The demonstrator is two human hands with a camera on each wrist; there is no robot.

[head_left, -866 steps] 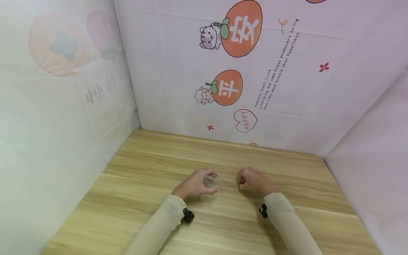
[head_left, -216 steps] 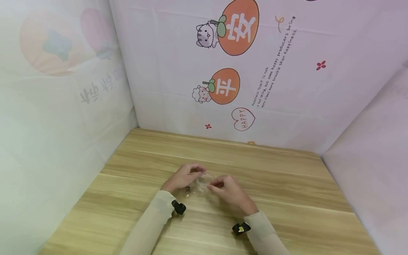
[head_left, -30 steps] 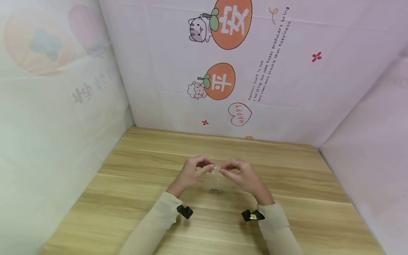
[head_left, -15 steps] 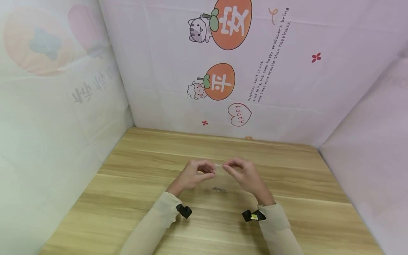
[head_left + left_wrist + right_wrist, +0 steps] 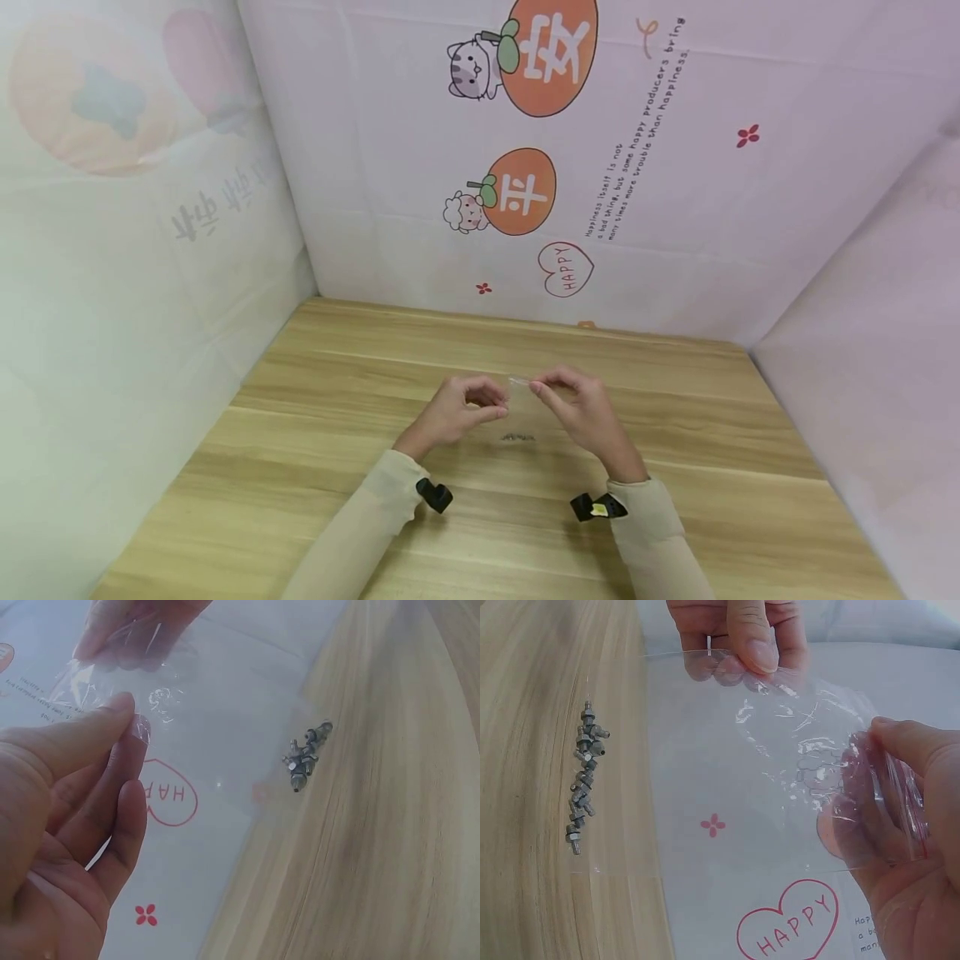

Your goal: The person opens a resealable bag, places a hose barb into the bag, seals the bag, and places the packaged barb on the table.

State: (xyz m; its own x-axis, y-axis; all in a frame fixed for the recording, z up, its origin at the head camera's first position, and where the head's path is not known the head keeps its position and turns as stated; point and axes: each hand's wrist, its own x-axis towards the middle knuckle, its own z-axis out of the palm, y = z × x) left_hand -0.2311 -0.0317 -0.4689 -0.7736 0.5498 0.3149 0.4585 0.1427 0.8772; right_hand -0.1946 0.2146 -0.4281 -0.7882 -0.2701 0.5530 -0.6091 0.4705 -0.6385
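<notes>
A clear plastic bag (image 5: 780, 712) hangs upright between the two hands over the wooden table. Along its bottom lie several small metal fittings (image 5: 585, 780) in a row, with hex bodies and narrow tips; in the head view the fittings (image 5: 517, 437) are a small dark cluster. My left hand (image 5: 461, 408) pinches one side of the bag between thumb and fingers. On the other side, my right hand (image 5: 588, 412) pinches the bag's gathered upper edge, where a thin red line (image 5: 922, 851) shows. Wrinkled film stretches between the hands.
The wood-grain table (image 5: 360, 350) is bounded by a printed white sheet (image 5: 390, 167) at the back and pale sheets left and right. Black wrist cameras are strapped over both cream sleeves (image 5: 360, 525).
Within the last second my right hand shifts slightly right and up, and the fittings spread into a row. At 7.2 s ago the bag was lower, with the fittings by my left hand.
</notes>
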